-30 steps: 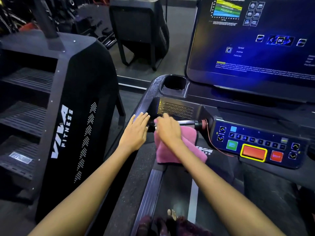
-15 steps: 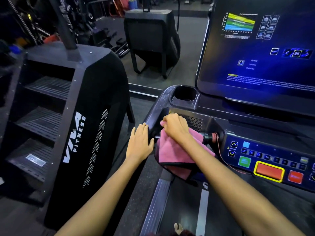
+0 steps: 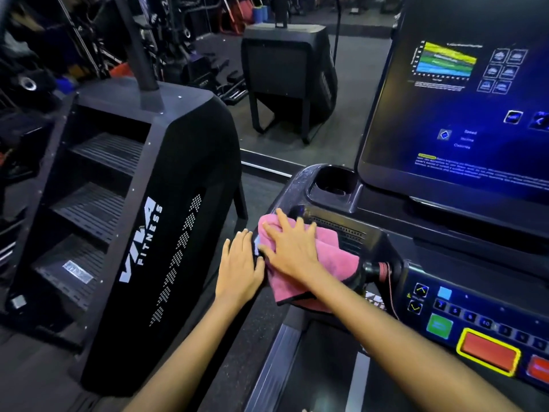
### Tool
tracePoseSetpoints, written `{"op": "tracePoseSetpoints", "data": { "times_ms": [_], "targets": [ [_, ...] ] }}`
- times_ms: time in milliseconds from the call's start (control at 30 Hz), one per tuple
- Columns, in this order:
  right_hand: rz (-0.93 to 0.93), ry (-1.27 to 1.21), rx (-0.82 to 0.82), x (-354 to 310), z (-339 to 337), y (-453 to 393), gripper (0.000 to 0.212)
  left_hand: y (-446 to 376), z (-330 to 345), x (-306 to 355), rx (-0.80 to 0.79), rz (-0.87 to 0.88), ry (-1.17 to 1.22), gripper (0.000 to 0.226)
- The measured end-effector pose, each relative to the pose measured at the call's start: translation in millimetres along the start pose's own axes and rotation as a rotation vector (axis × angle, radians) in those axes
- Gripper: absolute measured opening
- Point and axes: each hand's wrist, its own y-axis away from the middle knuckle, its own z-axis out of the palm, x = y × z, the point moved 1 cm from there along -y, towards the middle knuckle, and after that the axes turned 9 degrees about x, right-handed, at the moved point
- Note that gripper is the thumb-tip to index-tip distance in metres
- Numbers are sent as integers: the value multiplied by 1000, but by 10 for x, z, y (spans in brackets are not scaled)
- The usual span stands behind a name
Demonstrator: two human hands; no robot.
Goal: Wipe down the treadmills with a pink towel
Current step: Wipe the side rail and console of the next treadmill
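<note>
Right hand: the right hand (image 3: 292, 248) lies flat on the pink towel (image 3: 332, 260), fingers straight and spread, pressing it down rather than curling round it.
Left hand: the left hand (image 3: 239, 267) rests flat just left of the towel, fingers straight and together, holding nothing; its thumb side is just beside the right hand.
Pink towel: bunched over the left end of the treadmill console (image 3: 374, 233), covering part of the ribbed vent (image 3: 341, 230); its near edge hangs down over the console's lip.
Cup holder: a round black cup holder (image 3: 334, 181) sits just beyond the towel, on the far left corner of the console.
Screen: the lit blue display (image 3: 463, 114) stands on the far right, showing a coloured graph and icons.
Button panel: at the near right, a panel (image 3: 475, 325) with a green key, a yellow-edged red key and arrow keys.
Stair machine: a black stair climber (image 3: 142, 233) marked VIVA FITNESS stands to the left, well apart from the hands.
</note>
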Motion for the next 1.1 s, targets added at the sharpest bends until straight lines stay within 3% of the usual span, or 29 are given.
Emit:
{"op": "tracePoseSetpoints", "data": {
  "times_ms": [133, 333, 533, 633, 733, 933, 1100],
  "targets": [
    [-46, -5, 2, 106, 12, -121, 37, -19, 12, -15, -71, -32, 0, 88],
    [-12, -88, -20, 484, 53, -523, 32, -35, 42, 22, -133, 15, -143, 90],
    [-268, -102, -46, 537, 24, -402, 34, -65, 71, 12, -205, -38, -130, 94],
    [-162, -41, -32, 632, 7, -620, 30, -90, 84, 21, -207, -51, -136, 96],
    [-72, 6, -23, 564, -16, -795, 26, -156, 89, 39, -208, -84, -83, 96],
    [-297, -83, -56, 539, 18, -552, 35, -506, 205, 102, -162, -156, 128, 94],
    [-59, 35, -11, 873, 13, -678, 34, -558, 298, 172, -252, 22, -42, 98]
  ]
}}
